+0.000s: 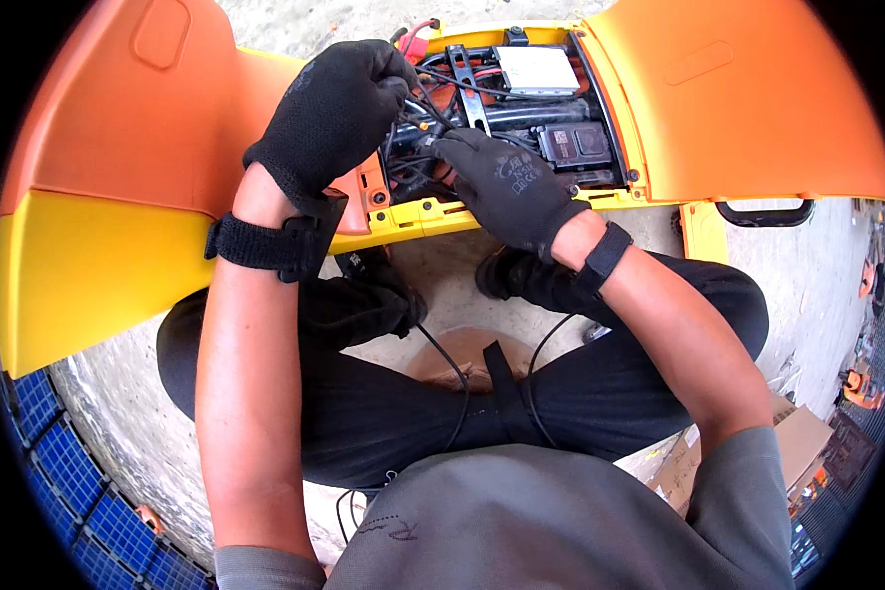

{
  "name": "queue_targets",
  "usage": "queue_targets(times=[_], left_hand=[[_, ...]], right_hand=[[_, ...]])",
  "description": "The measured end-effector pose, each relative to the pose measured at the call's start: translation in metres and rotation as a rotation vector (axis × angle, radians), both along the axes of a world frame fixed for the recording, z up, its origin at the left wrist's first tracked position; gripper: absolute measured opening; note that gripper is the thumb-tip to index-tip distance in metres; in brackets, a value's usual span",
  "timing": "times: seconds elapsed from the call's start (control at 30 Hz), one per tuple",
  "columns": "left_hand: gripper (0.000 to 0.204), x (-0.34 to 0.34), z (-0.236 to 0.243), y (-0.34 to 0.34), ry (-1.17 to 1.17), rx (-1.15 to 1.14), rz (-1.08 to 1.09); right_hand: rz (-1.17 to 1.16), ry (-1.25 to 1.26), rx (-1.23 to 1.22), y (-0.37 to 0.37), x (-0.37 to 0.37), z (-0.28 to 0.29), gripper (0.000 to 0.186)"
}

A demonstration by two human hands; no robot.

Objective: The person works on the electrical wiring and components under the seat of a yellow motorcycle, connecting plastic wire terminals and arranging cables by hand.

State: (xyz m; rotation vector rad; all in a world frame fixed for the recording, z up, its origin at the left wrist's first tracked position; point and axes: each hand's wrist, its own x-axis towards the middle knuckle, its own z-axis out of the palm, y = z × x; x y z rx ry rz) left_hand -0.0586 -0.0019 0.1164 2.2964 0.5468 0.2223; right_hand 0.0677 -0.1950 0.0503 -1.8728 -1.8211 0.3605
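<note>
Curled up, the left hand (336, 110) holds thin black cables (431, 108); the right hand (506, 185), at four o'clock from it, dips bent fingers among them, though from where I stand I cannot tell whether it pinches any. These cables run in the open bay (428, 209) of an orange-and-yellow body (723, 118), at twelve o'clock from the seated person. From the right hand, a metal strip (468, 87) sits at eleven, a white box (539, 71) at one, a black box (575, 146) at two.

Pale print (521, 171) marks the right glove (506, 192), a small label (561, 139) the black module (590, 145), dark script (400, 531) the grey shirt (531, 521).
</note>
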Motion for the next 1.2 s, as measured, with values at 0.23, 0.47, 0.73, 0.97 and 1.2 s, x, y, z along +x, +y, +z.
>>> queue_targets(times=[0.23, 0.47, 0.73, 0.97, 1.2], left_hand=[[0.014, 0.001, -0.001, -0.002, 0.055, 0.0, 0.016], [0.016, 0.0, -0.002, -0.001, 0.05, -0.04, 0.009], [0.015, 0.001, -0.005, 0.002, 0.011, 0.001, -0.027], [0.015, 0.0, -0.011, 0.006, -0.004, 0.07, -0.057], [0.016, -0.001, -0.001, 0.003, 0.03, -0.019, -0.053]], right_hand=[[-0.056, -0.097, -0.051, 0.011, -0.008, -0.001, 0.029], [-0.096, -0.052, -0.163, 0.022, -0.003, -0.005, 0.037], [-0.092, 0.305, -0.196, 0.027, 0.022, -0.008, 0.022], [0.014, 0.282, -0.218, 0.03, 0.025, -0.003, 0.026], [-0.151, 0.135, -0.179, 0.029, 0.007, -0.005, 0.024]])
